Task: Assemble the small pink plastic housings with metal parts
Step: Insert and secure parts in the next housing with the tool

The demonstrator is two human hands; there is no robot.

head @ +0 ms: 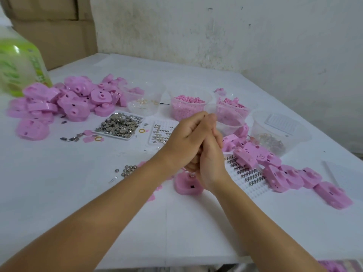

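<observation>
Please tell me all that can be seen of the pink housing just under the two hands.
This pink housing looks like plastic, rounded, lying flat on the white table. One small dark square opening faces the camera. The left hand and right hand, joined, cover its top; contact cannot be told.

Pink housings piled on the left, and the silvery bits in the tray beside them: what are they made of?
The pink housings look like moulded plastic, smooth with a soft sheen. The silvery bits look like thin metal, bright and mirror-like, though too small to be sure.
</observation>
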